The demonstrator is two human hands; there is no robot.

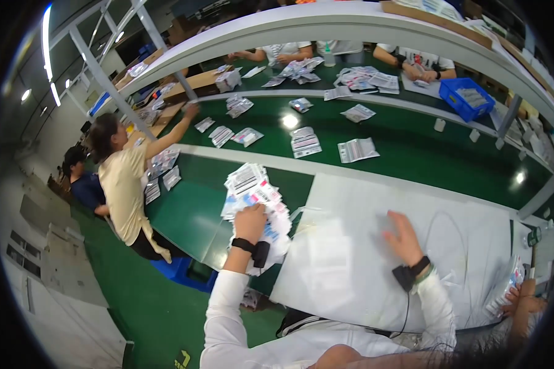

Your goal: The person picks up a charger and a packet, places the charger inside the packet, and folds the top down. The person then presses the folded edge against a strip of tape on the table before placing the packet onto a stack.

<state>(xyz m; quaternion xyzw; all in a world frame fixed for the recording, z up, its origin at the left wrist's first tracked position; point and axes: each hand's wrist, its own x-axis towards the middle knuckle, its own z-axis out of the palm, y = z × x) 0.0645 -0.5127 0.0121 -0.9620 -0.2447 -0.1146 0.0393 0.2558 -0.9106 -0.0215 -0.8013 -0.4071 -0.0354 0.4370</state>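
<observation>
1. A green counter [188, 212], part-covered by a white sheet [357, 277], fills a busy workroom.
2. The pile of packets [247, 179] lies on the green part, just beside the sheet, under the left hand [250, 222]; its fingers curl down, but I cannot tell whether they grip.
3. The right hand [404, 237] is unclosed, fingers apart, over the sheet.
4. The overlapping packets could slide off the near edge if pushed; the wrist cable [407, 313] might snag.
5. Packet printing is dark, pink and blue, too blurred to read surely.

Blue basket [474, 114] at upper right; blue stool [176, 269] near cream-shirted co-worker [123, 194].
</observation>
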